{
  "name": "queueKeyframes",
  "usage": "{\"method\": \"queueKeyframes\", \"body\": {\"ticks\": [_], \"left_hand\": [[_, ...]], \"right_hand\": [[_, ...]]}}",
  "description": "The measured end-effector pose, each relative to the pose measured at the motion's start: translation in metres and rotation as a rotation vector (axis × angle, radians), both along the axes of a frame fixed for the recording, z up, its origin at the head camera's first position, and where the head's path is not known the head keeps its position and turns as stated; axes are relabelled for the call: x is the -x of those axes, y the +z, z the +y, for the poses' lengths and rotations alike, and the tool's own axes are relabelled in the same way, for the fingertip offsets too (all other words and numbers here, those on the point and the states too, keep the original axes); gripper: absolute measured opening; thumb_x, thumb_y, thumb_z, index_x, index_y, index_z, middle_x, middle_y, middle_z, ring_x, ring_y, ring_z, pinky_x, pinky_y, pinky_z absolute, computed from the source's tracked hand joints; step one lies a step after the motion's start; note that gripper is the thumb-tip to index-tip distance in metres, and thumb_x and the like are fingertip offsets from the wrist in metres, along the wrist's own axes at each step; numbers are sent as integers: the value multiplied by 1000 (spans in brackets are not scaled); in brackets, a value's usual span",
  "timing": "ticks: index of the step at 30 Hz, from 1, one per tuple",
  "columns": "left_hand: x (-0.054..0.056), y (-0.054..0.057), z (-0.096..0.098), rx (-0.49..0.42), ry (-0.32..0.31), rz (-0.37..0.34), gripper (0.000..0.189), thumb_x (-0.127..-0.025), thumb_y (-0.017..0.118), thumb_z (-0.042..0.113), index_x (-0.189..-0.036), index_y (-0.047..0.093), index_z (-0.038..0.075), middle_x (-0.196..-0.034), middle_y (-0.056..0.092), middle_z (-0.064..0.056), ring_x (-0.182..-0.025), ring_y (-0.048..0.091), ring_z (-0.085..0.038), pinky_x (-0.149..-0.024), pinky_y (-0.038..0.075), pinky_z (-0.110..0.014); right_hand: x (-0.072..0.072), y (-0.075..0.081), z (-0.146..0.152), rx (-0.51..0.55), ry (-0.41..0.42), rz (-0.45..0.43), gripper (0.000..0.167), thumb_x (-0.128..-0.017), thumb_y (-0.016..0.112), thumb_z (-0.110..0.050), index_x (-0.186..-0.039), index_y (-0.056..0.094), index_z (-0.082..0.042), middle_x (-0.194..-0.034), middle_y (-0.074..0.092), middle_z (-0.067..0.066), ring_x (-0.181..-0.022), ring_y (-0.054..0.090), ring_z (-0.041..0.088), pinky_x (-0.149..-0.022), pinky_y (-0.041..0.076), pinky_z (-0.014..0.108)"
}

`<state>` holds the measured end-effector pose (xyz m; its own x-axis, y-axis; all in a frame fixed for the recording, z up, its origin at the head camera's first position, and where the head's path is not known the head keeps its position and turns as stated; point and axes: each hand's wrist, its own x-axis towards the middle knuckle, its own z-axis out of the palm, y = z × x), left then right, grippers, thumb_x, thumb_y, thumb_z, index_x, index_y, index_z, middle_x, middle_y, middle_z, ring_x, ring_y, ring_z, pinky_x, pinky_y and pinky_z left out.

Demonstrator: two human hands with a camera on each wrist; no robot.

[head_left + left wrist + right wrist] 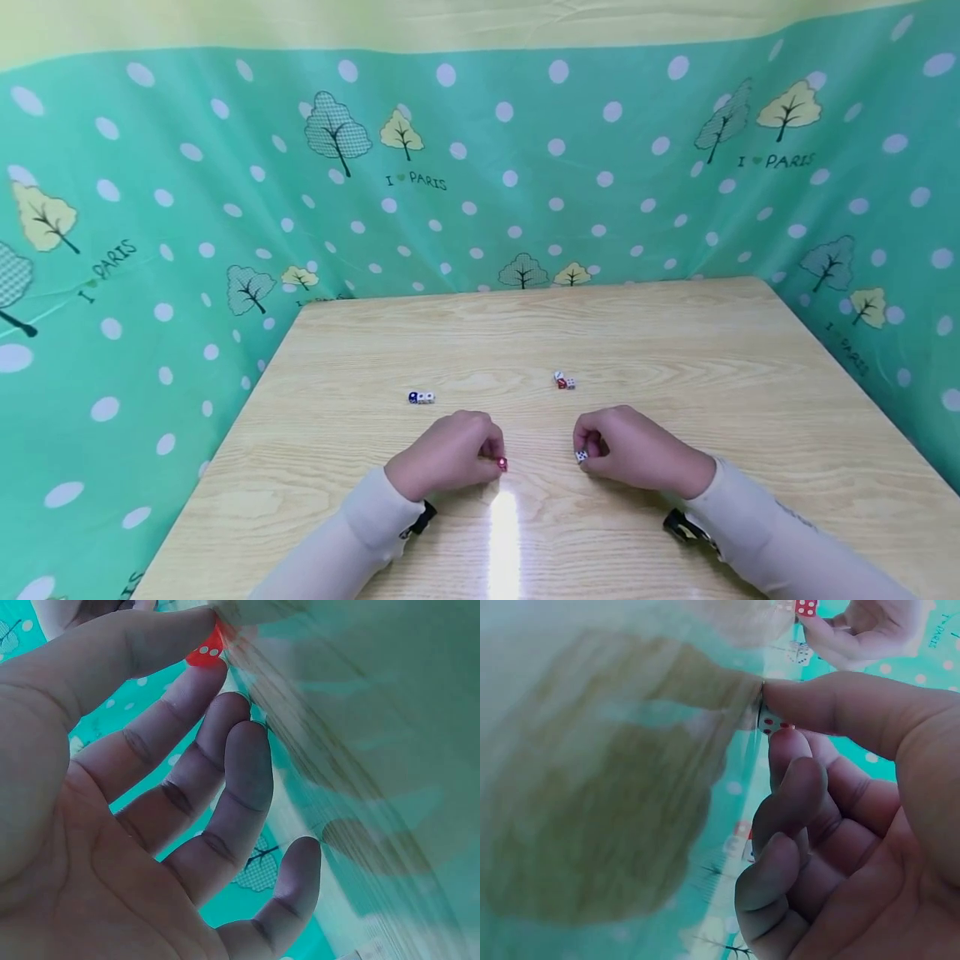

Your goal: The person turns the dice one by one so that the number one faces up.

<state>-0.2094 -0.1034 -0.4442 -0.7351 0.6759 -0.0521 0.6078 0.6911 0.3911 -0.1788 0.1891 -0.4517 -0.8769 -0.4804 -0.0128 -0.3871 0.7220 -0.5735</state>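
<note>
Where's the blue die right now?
In the head view, the blue die sits beyond the left hand, at the left end of a short row with two white dice.

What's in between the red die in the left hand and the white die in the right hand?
Only bare wooden tabletop. The head view shows nothing sitting between the red die and the white die.

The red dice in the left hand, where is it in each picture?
Head view: the red die is low, just right of the middle.
Left wrist view: the red die is near the top, left of the middle.
Right wrist view: the red die is at the top edge, right of the middle.
Shared landmark: the left hand pinching it.
</note>
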Motion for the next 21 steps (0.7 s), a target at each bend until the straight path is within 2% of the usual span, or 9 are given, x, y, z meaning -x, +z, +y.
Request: {"method": "queueKeyframes", "body": {"ticks": [6, 11, 21], "left_hand": [[2, -2, -1, -10, 4, -38, 19, -83, 81, 20, -73, 69, 31, -68, 58, 15, -65, 50, -2, -60, 43, -22], [2, 0, -1, -14, 7, -62, 19, -83, 81, 20, -73, 69, 31, -65, 58, 13, -62, 48, -2, -58, 41, -22], [0, 2, 1, -7, 11, -53, 19, -84, 81, 22, -73, 68, 30, -66, 58, 13, -62, 48, -2, -57, 41, -22]], "right_hand": [[0, 5, 1, -42, 6, 54, 24, -82, 79, -6, -94, 67, -22, -74, 59, -12, -66, 51, 2, -62, 46, 22], [0, 6, -1, -84, 13, 66, 24, -84, 79, -7, -100, 71, -23, -77, 59, -12, -65, 49, 2, -63, 46, 22], [0, 5, -1, -109, 54, 101, 17, -84, 79, -10, -90, 74, -25, -82, 61, -16, -73, 55, 6, -66, 48, 22]]}}
